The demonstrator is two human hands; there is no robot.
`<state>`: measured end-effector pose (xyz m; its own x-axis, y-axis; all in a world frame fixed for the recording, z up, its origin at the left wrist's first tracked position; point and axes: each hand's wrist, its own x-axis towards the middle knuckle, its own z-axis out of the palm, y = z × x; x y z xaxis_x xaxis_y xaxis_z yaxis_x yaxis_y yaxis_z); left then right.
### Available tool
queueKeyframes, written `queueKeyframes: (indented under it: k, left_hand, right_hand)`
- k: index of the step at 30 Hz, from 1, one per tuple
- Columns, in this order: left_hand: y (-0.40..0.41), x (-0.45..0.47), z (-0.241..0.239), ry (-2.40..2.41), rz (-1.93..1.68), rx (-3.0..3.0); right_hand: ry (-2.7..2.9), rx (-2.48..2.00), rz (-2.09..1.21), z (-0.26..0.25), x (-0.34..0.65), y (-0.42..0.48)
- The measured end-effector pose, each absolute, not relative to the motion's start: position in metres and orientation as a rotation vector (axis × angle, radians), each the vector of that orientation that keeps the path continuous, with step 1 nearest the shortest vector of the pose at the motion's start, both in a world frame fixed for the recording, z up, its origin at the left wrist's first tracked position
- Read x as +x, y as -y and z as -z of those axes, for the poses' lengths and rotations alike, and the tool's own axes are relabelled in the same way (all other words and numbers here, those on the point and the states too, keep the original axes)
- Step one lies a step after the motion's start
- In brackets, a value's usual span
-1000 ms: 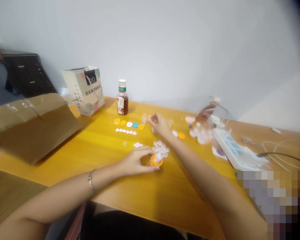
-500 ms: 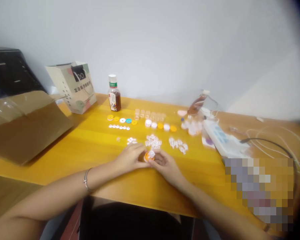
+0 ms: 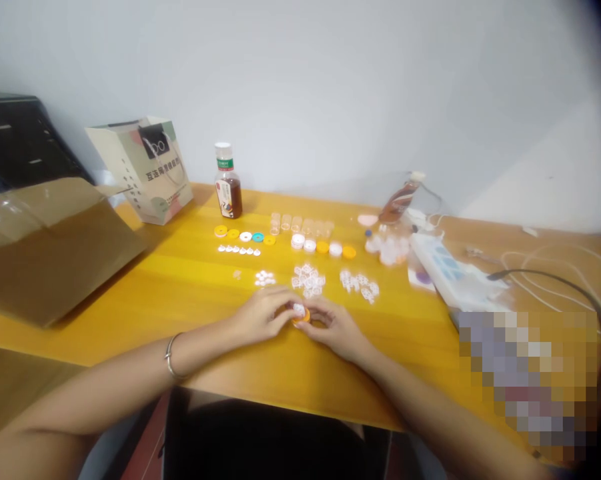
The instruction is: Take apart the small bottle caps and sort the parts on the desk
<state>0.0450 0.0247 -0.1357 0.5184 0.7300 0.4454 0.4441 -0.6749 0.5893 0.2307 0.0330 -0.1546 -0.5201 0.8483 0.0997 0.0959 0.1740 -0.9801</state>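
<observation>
Low over the table's near half, my left hand point(image 3: 266, 317) and my right hand point(image 3: 336, 328) meet around a small round orange cap-like piece point(image 3: 305, 318). A white part point(image 3: 299, 309) sits on it. Fingers of both hands are closed on this piece from either side and partly hide it. Just beyond my hands lies a pile of white openwork plastic pieces point(image 3: 307, 279). More of these pieces point(image 3: 360, 285) lie to its right, and small white discs point(image 3: 265, 278) to its left. Farther back are rows of coloured round caps point(image 3: 257, 237) and small clear cups point(image 3: 297, 223).
A cardboard box point(image 3: 65, 260) and a paper bag point(image 3: 157, 173) stand at the left. One drink bottle point(image 3: 229, 187) is upright at the back; another point(image 3: 400, 200) leans at the right. Beside it are a power strip point(image 3: 437, 267) and loose cables point(image 3: 545, 273).
My left fingers have moved onto the white part, which was tilted up and now sits lower on the orange piece. The view has shifted slightly.
</observation>
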Motion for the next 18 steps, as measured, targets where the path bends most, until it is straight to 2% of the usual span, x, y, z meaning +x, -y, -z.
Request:
queueKeyframes:
  k: [4, 9, 14, 18]
  left_hand:
    - [-0.023, 0.049, 0.139, -0.896, -1.16, 2.392]
    - [-0.031, 0.039, 0.119, -1.023, -1.778, 2.13]
    - [-0.037, 0.031, 0.117, -1.025, -1.596, 2.026]
    - [-0.037, 0.033, 0.116, -1.051, -1.59, 2.009]
  right_hand:
    - [1.801, -0.858, -1.345, 0.151, 0.234, -0.032]
    - [1.829, -0.916, -1.281, 0.15, 0.239, -0.032]
    - [2.013, -0.955, -1.109, 0.147, 0.237, -0.035]
    - [2.153, -0.994, -0.936, 0.145, 0.242, -0.036]
